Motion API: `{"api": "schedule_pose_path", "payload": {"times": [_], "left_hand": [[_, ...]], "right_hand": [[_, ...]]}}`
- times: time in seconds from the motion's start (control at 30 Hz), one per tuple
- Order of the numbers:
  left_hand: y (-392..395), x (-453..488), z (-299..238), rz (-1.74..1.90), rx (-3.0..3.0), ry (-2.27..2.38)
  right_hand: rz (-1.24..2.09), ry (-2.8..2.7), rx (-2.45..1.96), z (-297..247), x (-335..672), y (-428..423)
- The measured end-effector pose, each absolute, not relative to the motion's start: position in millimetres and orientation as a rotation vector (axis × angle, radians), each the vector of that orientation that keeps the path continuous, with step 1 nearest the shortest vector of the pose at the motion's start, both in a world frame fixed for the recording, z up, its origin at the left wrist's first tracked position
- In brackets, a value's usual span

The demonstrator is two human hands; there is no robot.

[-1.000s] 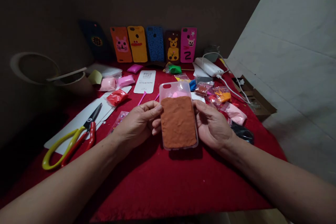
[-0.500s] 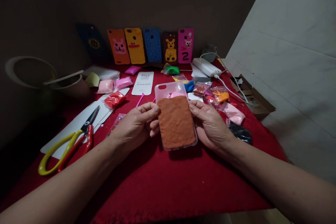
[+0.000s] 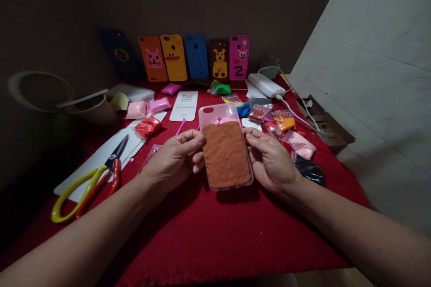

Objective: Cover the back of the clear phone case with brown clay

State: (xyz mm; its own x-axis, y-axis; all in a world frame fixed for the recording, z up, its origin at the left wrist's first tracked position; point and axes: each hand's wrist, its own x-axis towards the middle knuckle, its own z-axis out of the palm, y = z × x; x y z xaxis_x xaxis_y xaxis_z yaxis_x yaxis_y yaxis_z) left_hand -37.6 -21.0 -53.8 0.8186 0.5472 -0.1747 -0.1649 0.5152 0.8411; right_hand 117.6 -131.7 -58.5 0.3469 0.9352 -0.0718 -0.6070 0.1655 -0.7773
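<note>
Between my two hands is a clear phone case [image 3: 208,115], tilted up toward me above the red cloth. A flat sheet of brown clay [image 3: 227,156] covers most of its back; the top strip with the camera cutout is bare. My left hand [image 3: 180,154] pinches the case's left edge between thumb and fingers. On the opposite edge, my right hand [image 3: 269,157] grips with the thumb in front and the fingers partly hidden behind. Through the clear top shows something pink behind the case. Left of my left hand lie scissors [image 3: 111,166] with yellow and red handles.
Decorated phone cases [image 3: 195,56] lean in a row against the back wall. Clay packets, including red [image 3: 148,127], black [image 3: 310,170] and orange [image 3: 284,121], lie around the red cloth [image 3: 215,237]. A white power bank [image 3: 266,85] with a cable sits back right. A printed card [image 3: 183,106] lies behind.
Both hands keep the same hold on the phone case. The whole view has shifted very slightly; nothing else has visibly moved.
</note>
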Motion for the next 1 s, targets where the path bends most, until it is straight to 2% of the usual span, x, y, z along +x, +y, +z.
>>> {"api": "schedule_pose_path", "payload": {"times": [1.0], "left_hand": [[-23.6, -37.6, -51.0, 0.471, 0.925, 0.467]], "right_hand": [[1.181, -0.488, -0.898, -54.2, 114.1, -132.3]]}}
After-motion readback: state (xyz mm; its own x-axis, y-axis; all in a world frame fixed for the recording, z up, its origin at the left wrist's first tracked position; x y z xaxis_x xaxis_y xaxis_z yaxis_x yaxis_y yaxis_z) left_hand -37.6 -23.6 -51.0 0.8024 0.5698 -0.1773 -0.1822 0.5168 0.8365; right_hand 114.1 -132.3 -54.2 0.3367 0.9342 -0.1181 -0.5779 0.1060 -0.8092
